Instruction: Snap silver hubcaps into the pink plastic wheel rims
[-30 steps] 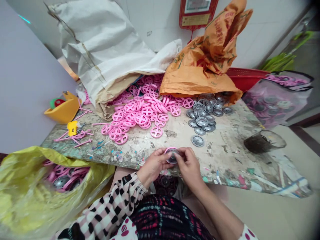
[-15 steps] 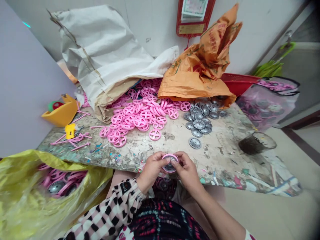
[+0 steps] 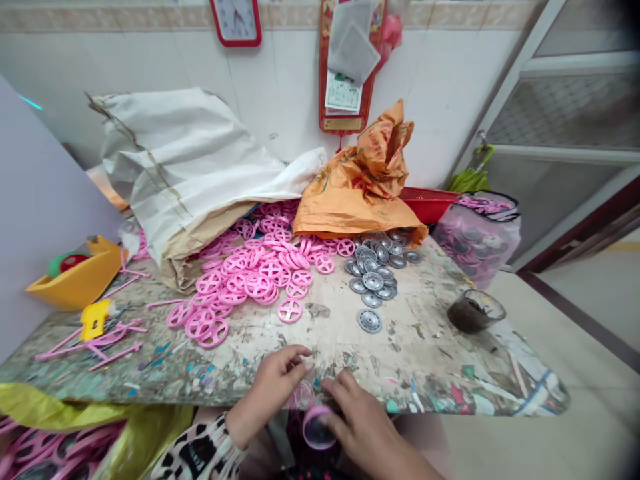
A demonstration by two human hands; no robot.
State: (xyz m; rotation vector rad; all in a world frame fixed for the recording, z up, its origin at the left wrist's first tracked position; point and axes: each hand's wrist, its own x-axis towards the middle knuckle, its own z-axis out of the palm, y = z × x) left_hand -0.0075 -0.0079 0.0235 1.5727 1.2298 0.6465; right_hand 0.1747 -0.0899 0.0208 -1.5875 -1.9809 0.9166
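Note:
Below the table's front edge, a pink plastic ring fitted with a grey disc (image 3: 317, 428) sits under the fingers of my right hand (image 3: 360, 420), which seem to grip its rim. My left hand (image 3: 270, 393) is at the table edge with its fingers apart, holding nothing. A loose heap of pink spoked wheels (image 3: 250, 283) lies on the stained worktable (image 3: 340, 340), beyond my left hand. Several grey metal discs (image 3: 373, 281) lie to its right, beyond my right hand. A faint pink shape (image 3: 301, 396) between my hands is too blurred to name.
A white sack (image 3: 185, 160) and an orange woven sack (image 3: 360, 193) lie behind the heap. A yellow bag of wheels (image 3: 145, 433) sits at lower left. A clear bag of parts (image 3: 475, 240), a red basket (image 3: 427, 203), a glass (image 3: 475, 312) and a yellow scoop (image 3: 80, 283) surround the table.
My hands have moved apart, and my left hand has let go of the ring. The ring has dropped below the table edge with my right hand. The view has tilted upward.

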